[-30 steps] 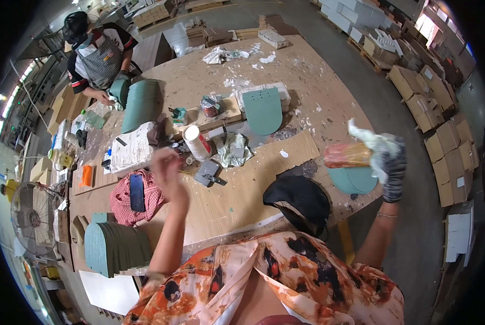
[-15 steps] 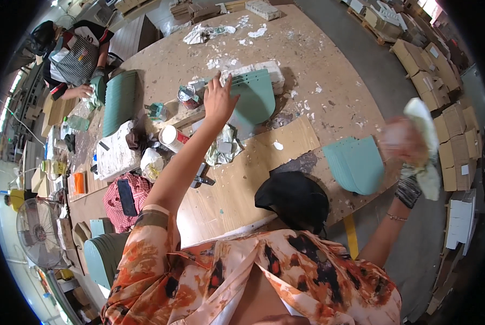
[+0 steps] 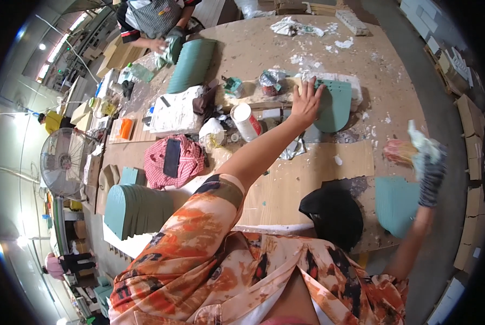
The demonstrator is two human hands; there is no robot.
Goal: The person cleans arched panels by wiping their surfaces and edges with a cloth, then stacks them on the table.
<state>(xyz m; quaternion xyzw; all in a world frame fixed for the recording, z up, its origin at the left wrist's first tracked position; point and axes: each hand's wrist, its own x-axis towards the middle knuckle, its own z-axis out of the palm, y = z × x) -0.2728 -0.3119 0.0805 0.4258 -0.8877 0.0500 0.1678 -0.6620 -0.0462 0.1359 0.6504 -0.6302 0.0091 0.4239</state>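
Observation:
My left hand [image 3: 306, 103] lies with fingers spread at the left edge of a green rounded panel [image 3: 335, 108], which has small holes along its top. A pale block [image 3: 355, 89] is under the panel. At the right, my right hand [image 3: 433, 170], in a dark striped glove, grips a crumpled white cloth [image 3: 424, 143]. A blurred reddish shape [image 3: 400, 151] shows beside the cloth; I cannot make out what it is. Nearer me are more green panels [image 3: 397, 203], partly behind my right arm. Left of my left hand stands an open tin [image 3: 270, 82].
A white tub [image 3: 245, 122], checked fabric [image 3: 173, 161] and a black cap [image 3: 332, 214] occupy the near side. Green panel stacks stand at far left [image 3: 192, 66] and near left [image 3: 137, 208]. Across the table, a co-worker [image 3: 153, 21] handles a green panel. Cartons [image 3: 472, 130] line the right.
My view has turned, shifting the scene rightward in the picture. My left hand stays at the panel. My right hand, with the cloth, has moved farther from me relative to the near panels.

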